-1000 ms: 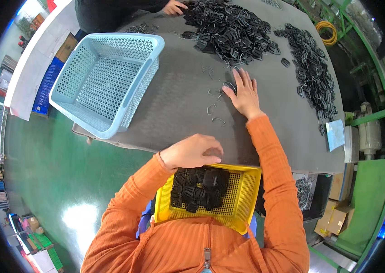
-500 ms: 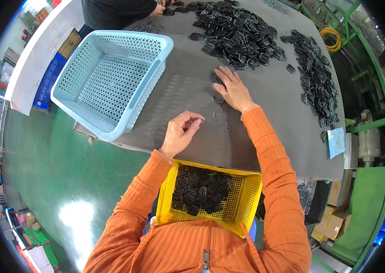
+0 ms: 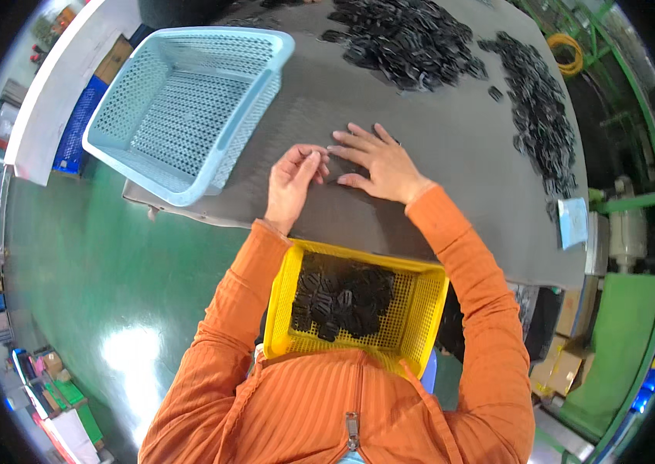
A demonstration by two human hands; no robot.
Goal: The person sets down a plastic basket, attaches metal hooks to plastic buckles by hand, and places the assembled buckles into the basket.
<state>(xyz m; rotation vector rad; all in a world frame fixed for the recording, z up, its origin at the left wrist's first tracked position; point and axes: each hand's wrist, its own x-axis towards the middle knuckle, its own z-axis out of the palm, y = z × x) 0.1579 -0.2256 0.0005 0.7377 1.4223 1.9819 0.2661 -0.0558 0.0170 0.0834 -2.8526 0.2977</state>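
My left hand [image 3: 294, 184] hovers at the near part of the grey table, thumb and fingers pinched together. Whatever sits in that pinch, if anything, is too small to make out. Beside it, my right hand [image 3: 386, 168] lies palm down on the tabletop with its fingers spread, the fingertips close to the left hand. It covers the patch where small wire hooks lay; only dark bits show at its edge. Below both hands, a yellow basket [image 3: 414, 349] rests against me, holding many black plastic buckles [image 3: 340, 300].
A light-blue perforated basket [image 3: 215, 166] sits at the table's left edge. Large heaps of black buckles [image 3: 412, 46] and more buckles [image 3: 538, 108] lie at the far side and right. A blue-white packet [image 3: 572, 223] hangs at the right edge. Another person's dark sleeve [image 3: 176, 11] shows beyond.
My right hand has slid nearer and leftward, over the wire hooks that were visible before. My left hand has moved forward, its fingers still pinched. The whole view has tilted slightly.
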